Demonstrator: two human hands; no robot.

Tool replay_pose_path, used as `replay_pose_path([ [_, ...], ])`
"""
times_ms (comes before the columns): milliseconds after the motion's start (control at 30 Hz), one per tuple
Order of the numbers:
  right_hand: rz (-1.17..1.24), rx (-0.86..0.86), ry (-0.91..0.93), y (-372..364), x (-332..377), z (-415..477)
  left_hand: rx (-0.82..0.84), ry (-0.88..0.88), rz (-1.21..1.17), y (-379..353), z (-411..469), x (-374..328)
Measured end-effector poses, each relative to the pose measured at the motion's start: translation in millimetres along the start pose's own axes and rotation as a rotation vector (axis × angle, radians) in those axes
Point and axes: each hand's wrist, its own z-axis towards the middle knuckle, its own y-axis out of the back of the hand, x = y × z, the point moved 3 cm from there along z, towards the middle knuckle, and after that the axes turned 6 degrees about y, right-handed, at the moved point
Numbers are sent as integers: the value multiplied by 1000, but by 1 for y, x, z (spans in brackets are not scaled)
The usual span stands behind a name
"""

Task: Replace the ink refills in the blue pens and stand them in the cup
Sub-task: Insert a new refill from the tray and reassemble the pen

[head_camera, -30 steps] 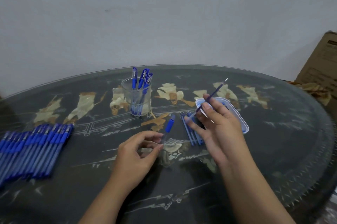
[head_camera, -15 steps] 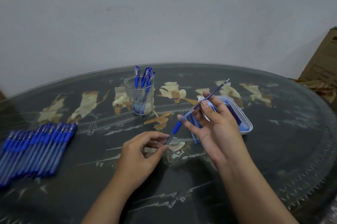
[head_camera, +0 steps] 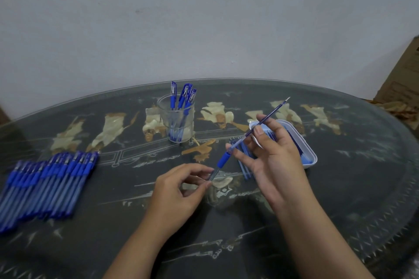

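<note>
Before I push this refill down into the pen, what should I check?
1. Left hand pinches the pen barrel at its lower end: ok.
2. Right hand grips the refill: ok.
3. Refill in line with the barrel, tip pointing up and away: ok.
4. Refill fully seated: not ok, most of it sticks out.
5. Room in the cup: ok, only a few pens stand in it.
6. Refill fresh or spent: cannot tell.

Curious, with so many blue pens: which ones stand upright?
Only the pens in the clear cup, leaning on its rim; the big batch at left lies flat, and the open pen is held slanted.
</note>
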Motion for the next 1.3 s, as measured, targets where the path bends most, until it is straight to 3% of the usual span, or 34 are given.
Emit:
replay_pose_path([
  [333, -459, 86, 221, -5, -5, -6, -6, -15, 27, 1, 1, 0],
  [600, -805, 242, 161, -5, -22, -10, -49, -15, 1, 3, 2, 2],
  [733, -769, 226, 147, -3, -28, -10, -100, 30, -66, 5, 3, 3],
  [900, -803, 207, 74, 4, -43, -9, -217, 79, -197, 16, 5, 5],
  [1033, -990, 284, 72, 8, -63, -9, -363, 73, -268, 33, 7, 6],
  [1300, -1448, 569, 452, -9, -94, -17, -572, 195, -298, 49, 10, 28],
])
